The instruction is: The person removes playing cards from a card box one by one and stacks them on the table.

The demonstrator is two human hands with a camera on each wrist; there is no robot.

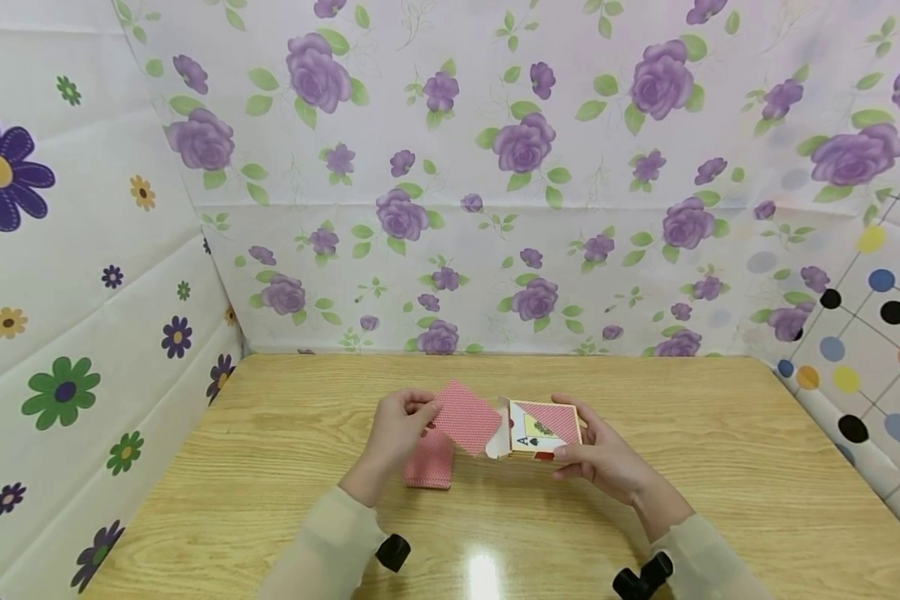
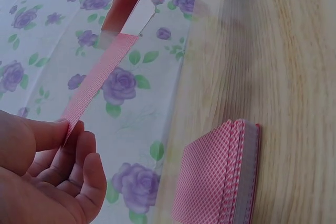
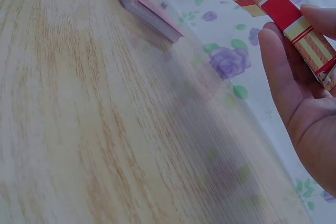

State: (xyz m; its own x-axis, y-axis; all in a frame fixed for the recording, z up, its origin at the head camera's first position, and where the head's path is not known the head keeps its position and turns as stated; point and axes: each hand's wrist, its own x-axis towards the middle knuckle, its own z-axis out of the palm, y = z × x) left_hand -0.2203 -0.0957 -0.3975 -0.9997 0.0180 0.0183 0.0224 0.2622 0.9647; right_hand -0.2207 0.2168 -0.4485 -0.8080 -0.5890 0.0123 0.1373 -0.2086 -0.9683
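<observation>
My left hand (image 1: 396,427) pinches a playing card (image 1: 467,417) with a red checked back between thumb and fingers. The card is tilted, and its far corner overlaps the white flap (image 1: 498,440) of a card box (image 1: 543,427); whether they touch I cannot tell. My right hand (image 1: 609,458) grips that box by its closed end, its open end facing left. An ace is printed on the box's top face, and its side is red and yellow striped in the right wrist view. Below the left hand, a deck of cards (image 2: 215,177) lies on the table, backs up.
The wooden table (image 1: 270,500) runs back to a wall of flowered cloth (image 1: 450,275). More patterned cloth (image 1: 67,275) hangs at the left, and a dotted cloth (image 1: 870,333) stands at the right.
</observation>
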